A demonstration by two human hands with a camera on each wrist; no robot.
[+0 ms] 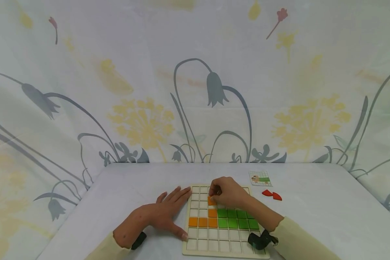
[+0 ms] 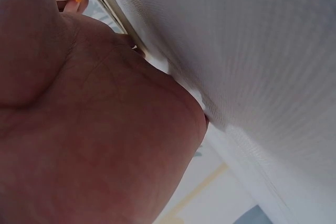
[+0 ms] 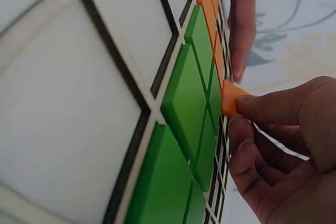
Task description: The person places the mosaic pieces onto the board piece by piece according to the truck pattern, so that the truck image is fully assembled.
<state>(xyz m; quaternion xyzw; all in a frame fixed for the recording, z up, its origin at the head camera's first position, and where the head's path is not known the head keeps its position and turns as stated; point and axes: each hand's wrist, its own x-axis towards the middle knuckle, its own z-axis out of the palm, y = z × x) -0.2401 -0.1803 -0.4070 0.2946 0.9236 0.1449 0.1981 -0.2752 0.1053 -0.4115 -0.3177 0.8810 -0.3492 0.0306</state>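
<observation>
A square grid board (image 1: 214,246) with a pale wooden frame lies on the white table. Two rows of green square tiles (image 1: 233,223) fill cells at its middle right, with several orange tiles (image 1: 203,222) set beside them on the left. Between thumb and fingers my right hand (image 1: 229,193) pinches an orange square tile (image 3: 231,98), close over a cell above the other orange ones. My left hand (image 1: 167,213) lies with fingers spread along the board's left edge, fingertips and thumb touching the frame.
Behind the board's right corner lies a small picture card (image 1: 260,178) with a grid pattern. Two red quarter-round pieces (image 1: 272,195) lie on the table right of the board. A flower-printed cloth (image 1: 195,90) hangs behind the table.
</observation>
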